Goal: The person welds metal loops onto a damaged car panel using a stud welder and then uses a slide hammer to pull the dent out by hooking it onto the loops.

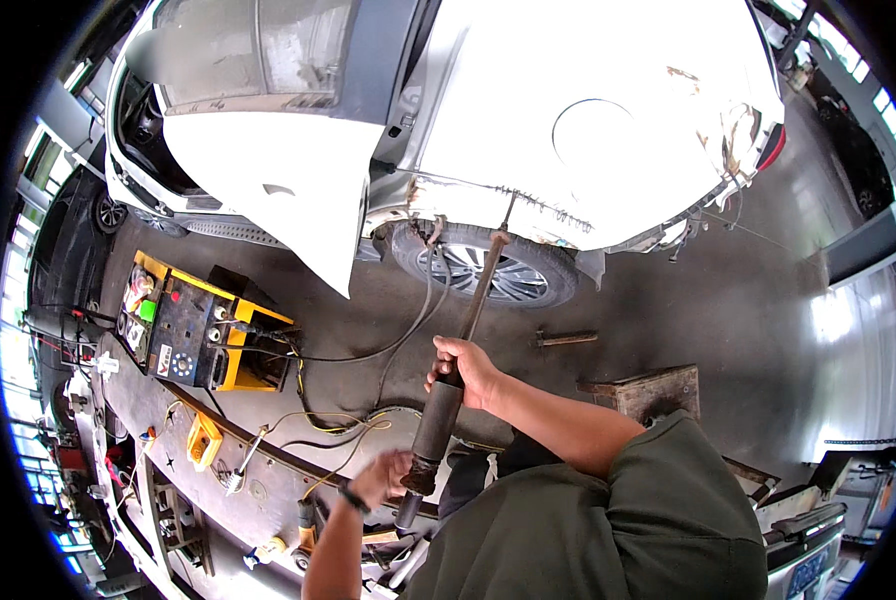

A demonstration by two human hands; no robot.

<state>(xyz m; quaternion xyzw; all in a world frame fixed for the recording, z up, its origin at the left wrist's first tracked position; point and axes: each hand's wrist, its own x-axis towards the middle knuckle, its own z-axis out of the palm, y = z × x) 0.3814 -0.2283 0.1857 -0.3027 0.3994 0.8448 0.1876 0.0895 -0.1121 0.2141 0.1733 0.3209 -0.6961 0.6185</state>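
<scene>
My right hand (471,373) is closed around a slide hammer (436,425), at the top of its thick dark cylindrical weight. The thin rod runs up to the rear wheel arch of a white car (508,100). There its tip meets a row of wavy wire and rings (548,208) along the dented panel edge. My left hand (381,479), with a dark band on the wrist, is beside the weight's lower end. Its fingers are blurred and partly hidden, so their grip is unclear.
A yellow and black welding machine (200,330) stands left, its cables running to the wheel arch. A workbench (258,490) at lower left bears an orange tray (204,442) and tools. A hammer (566,338) lies on the floor near a wooden box (658,393).
</scene>
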